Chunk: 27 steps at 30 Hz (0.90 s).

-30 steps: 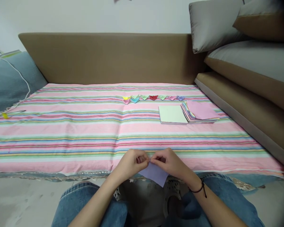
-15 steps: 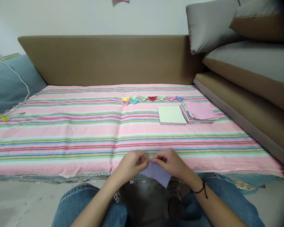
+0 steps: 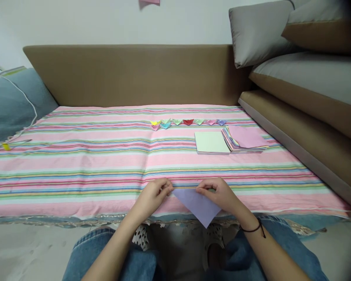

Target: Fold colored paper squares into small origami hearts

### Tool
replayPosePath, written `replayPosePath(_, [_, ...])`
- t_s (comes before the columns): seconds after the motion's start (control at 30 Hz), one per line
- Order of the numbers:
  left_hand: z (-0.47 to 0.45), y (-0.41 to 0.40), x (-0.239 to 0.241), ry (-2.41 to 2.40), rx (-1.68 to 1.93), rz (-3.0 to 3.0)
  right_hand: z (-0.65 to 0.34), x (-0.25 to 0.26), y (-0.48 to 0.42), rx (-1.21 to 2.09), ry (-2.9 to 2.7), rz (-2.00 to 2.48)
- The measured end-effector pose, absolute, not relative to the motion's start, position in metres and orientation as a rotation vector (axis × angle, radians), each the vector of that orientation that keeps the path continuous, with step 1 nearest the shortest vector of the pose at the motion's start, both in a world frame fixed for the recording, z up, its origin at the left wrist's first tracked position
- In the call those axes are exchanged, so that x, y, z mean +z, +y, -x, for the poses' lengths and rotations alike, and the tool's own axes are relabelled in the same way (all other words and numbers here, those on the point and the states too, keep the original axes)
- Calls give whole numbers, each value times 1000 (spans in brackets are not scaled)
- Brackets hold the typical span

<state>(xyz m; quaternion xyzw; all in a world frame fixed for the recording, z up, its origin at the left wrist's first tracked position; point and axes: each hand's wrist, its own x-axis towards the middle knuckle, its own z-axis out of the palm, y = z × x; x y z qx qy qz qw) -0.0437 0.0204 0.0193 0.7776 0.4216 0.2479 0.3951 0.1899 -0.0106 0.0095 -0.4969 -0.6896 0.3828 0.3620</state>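
My left hand (image 3: 152, 196) and my right hand (image 3: 219, 194) pinch the two upper corners of a lilac paper (image 3: 198, 205) folded into a downward-pointing triangle. It hangs over the near edge of a pink striped cloth (image 3: 105, 164) on a couch seat. Farther back lies a row of several small folded paper shapes (image 3: 188, 122) in yellow, blue, green, red, pink and purple. Just in front of that row sit a white paper pad (image 3: 211, 142) and a fanned stack of coloured sheets (image 3: 245, 138) with pink on top.
A brown couch back (image 3: 134, 74) runs behind the cloth. Grey and brown cushions (image 3: 304, 66) are piled at the right. A teal cushion (image 3: 8, 101) with a white cable lies at the left. My knees in blue jeans (image 3: 111, 253) are below.
My hands have moved apart and slightly forward over the cloth's edge. The lilac paper, earlier pinched at one point, is now spread wide as a triangle.
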Motion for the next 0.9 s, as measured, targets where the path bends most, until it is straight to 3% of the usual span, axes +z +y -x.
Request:
replayPosePath(0.47, [49,25,16,1077,623,-1836,-190,4,-11,1209,-1580,1309])
replayPosePath(0.73, [27,18,9,940,961,-1338,-176,-6,-8,1301,-1098,1232])
replayPosePath(0.9, [8,10,-2,791,1073,-1176,-166,-11,-10,1376,-1088,1132])
